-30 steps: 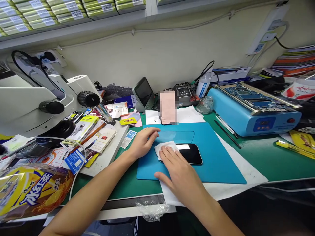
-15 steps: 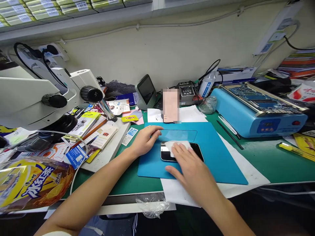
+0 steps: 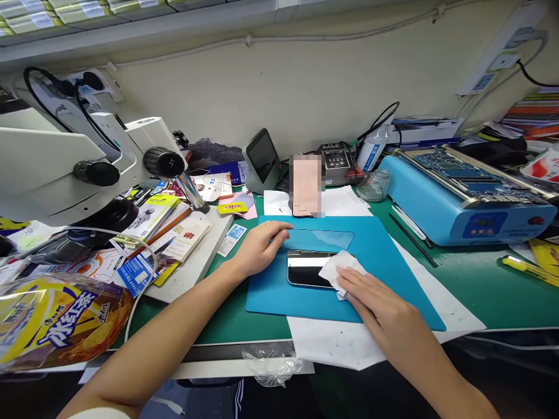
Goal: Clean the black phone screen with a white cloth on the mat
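Observation:
A phone [image 3: 308, 269] lies with its glossy dark face up on the blue mat [image 3: 266, 299]. My right hand [image 3: 375, 297] presses a crumpled white wipe [image 3: 338, 267] on the phone's right end, covering that end. Behind the phone lies a clear glass sheet [image 3: 321, 238] with a dark border. My left hand [image 3: 262, 247] rests at the sheet's left end, thumb and forefinger close together with their tips at its edge; whether they grip it cannot be made out.
A microscope [image 3: 52, 174] and papers fill the left, with a drink bottle [image 3: 65, 326] in front. On the right stand a blue machine [image 3: 463, 215] and a black pen-like tool [image 3: 413, 238]. An upright phone [image 3: 307, 186], partly blurred, stands behind the mat.
My right hand has slid the wipe rightward along the phone, uncovering its middle. My left hand stays by the glass sheet. The view has shifted slightly.

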A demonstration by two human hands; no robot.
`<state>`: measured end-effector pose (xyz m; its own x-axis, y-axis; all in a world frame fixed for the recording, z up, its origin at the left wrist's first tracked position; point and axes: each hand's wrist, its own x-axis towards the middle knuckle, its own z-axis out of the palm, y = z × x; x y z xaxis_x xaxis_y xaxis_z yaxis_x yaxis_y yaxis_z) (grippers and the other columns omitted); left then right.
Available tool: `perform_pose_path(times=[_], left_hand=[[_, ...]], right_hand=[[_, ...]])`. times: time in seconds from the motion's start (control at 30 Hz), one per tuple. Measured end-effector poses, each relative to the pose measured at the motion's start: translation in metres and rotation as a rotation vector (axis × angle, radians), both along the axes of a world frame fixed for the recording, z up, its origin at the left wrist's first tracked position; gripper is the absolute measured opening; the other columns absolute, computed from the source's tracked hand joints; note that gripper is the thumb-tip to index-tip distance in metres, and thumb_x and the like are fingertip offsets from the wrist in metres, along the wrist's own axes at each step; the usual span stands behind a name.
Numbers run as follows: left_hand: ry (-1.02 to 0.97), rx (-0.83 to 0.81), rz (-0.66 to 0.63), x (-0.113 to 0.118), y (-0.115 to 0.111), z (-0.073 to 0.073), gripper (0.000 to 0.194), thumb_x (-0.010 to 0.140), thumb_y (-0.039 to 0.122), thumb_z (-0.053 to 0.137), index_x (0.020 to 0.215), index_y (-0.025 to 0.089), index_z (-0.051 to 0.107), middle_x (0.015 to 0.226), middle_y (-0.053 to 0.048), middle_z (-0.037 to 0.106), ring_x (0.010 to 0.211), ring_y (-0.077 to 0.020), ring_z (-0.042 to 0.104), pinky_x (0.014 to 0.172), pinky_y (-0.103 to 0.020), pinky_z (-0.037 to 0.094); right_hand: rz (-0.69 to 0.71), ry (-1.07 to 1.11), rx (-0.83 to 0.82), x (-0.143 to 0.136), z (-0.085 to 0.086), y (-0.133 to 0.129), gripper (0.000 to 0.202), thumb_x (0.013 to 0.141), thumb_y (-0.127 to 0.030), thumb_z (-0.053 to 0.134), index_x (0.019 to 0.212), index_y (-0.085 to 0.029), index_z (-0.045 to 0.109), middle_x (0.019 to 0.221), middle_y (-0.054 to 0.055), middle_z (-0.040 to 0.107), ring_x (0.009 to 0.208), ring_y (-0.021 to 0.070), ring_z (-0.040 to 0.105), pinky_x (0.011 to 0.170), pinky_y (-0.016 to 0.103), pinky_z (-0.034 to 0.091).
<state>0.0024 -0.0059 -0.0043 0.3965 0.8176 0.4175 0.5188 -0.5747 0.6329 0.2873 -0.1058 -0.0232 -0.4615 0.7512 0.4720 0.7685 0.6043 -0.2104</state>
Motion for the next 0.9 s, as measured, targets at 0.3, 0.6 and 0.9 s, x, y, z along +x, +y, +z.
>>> perform_pose_path(times=[0.3, 0.6, 0.9], left_hand=[[0.000, -0.004, -0.012, 0.001, -0.002, 0.002, 0.028, 0.104, 0.029, 0.043, 0.115, 0.020, 0.067, 0.103, -0.007, 0.074, 0.097, -0.0216, 0.067, 0.088, -0.035, 0.052], [0.002, 0.042, -0.039, 0.001, -0.001, 0.005, 0.032, 0.106, 0.036, 0.042, 0.103, 0.018, 0.069, 0.097, -0.007, 0.074, 0.090, -0.0204, 0.066, 0.084, -0.034, 0.051], [0.044, 0.001, -0.129, 0.001, -0.003, 0.009, 0.035, 0.105, 0.038, 0.041, 0.100, 0.020, 0.070, 0.098, -0.007, 0.073, 0.090, -0.0205, 0.066, 0.083, -0.033, 0.051]], right_hand=[[-0.139, 0.106, 0.037, 0.037, 0.025, 0.020, 0.028, 0.100, -0.034, 0.050, 0.111, -0.026, 0.074, 0.106, 0.007, 0.078, 0.100, 0.0287, 0.073, 0.088, 0.046, 0.060], [-0.266, 0.027, -0.067, 0.047, 0.039, 0.053, 0.053, 0.098, -0.056, 0.048, 0.132, -0.019, 0.066, 0.129, 0.013, 0.071, 0.118, 0.0351, 0.067, 0.088, 0.048, 0.061], [-0.205, 0.203, -0.164, 0.009, 0.044, 0.058, 0.034, 0.100, -0.045, 0.046, 0.103, -0.026, 0.075, 0.102, 0.005, 0.080, 0.093, 0.0271, 0.075, 0.079, 0.040, 0.061]])
